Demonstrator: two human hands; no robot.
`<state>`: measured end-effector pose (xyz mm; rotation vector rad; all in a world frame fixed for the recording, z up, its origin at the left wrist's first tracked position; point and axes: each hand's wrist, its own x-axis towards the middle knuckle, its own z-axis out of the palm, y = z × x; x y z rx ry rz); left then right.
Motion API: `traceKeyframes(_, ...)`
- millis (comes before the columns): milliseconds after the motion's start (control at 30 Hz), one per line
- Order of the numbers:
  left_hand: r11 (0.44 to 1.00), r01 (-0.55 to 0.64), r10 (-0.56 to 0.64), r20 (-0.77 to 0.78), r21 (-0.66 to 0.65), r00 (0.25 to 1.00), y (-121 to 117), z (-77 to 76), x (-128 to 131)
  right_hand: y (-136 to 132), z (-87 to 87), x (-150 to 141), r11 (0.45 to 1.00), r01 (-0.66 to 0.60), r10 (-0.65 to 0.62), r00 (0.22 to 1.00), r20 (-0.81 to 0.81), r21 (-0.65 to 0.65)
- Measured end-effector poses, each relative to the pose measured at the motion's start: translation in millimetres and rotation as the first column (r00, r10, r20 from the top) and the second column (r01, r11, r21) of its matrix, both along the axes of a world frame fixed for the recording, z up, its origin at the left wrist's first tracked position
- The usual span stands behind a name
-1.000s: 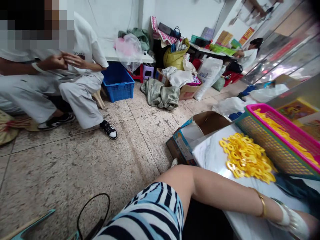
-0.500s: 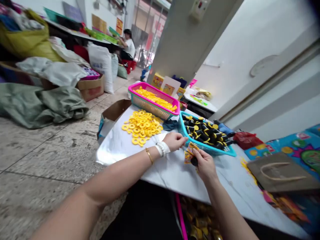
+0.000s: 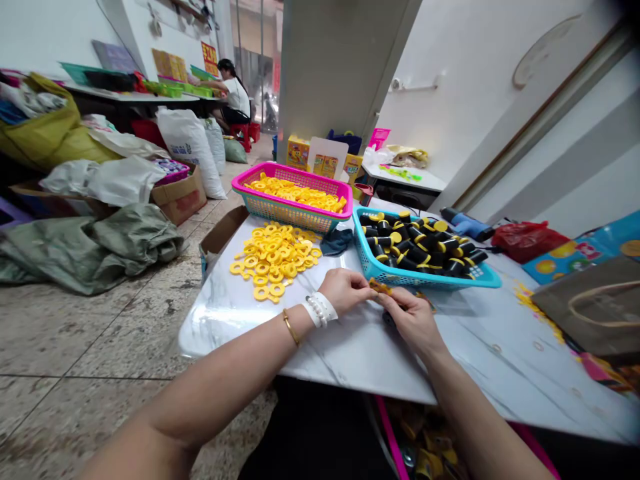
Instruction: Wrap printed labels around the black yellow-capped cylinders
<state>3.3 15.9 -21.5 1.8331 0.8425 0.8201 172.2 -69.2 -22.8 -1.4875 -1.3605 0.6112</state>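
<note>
My left hand (image 3: pixel 344 291), with a white band and beads at the wrist, has its fingers pinched at the edge of a small yellow-orange printed piece (image 3: pixel 381 287), perhaps a label. My right hand (image 3: pixel 414 319) grips the same piece from the other side, so the fingertips almost meet above the white marbled table (image 3: pixel 320 343). A small black round part (image 3: pixel 389 320) shows under the right fingers, mostly hidden. Just behind the hands is a blue basket (image 3: pixel 425 279) of black cylinders with yellow ends (image 3: pixel 417 243). Yellow ring-shaped pieces (image 3: pixel 275 257) lie heaped to the left.
A pink-rimmed basket (image 3: pixel 295 213) of yellow pieces stands behind the heap, beside a dark cloth (image 3: pixel 337 241). A brown paper bag (image 3: pixel 595 300) and a red plastic bag (image 3: pixel 527 240) are at the right. Sacks (image 3: pixel 187 147) stand on the floor; another person (image 3: pixel 235 97) sits far back.
The view has swung right from the seated co-worker to the table. Both hands have come into sight, and my left fingers have met the printed piece in my right hand.
</note>
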Motion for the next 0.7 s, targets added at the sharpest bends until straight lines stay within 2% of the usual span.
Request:
traceKeyframes(133,1.0,-0.027,0.027,-0.003,0.012,1.0,-0.4,4.8,-1.6,-1.1,4.4,-1.2,1.0,-0.006,0.006,0.999,0.048,-0.01)
traceKeyframes(333,0.977,-0.2,0.2,0.004,0.07,0.98,5.3,9.3,-3.5,-3.2,-0.3,1.0,0.996,0.086,-0.083,0.993,0.081,-0.031)
traceKeyframes(433,0.974,-0.213,0.217,-0.049,0.077,0.975,9.5,9.8,-4.8,-6.4,3.5,6.2,0.997,0.076,-0.07,0.972,0.223,-0.022)
traceKeyframes(533,0.974,-0.171,0.203,-0.236,0.15,0.95,9.6,7.7,-4.6,-2.7,12.1,10.4,0.998,0.054,-0.028,0.875,0.484,-0.041)
traceKeyframes(633,0.96,-0.081,0.198,-0.446,0.268,0.873,5.9,2.0,-2.1,12.2,16.3,11.1,0.992,0.057,0.038,0.705,0.709,-0.11)
traceKeyframes(700,0.953,-0.045,0.199,-0.507,0.299,0.839,4.1,-2.1,-0.4,24.3,13.7,9.3,0.988,0.052,0.083,0.603,0.794,-0.143)
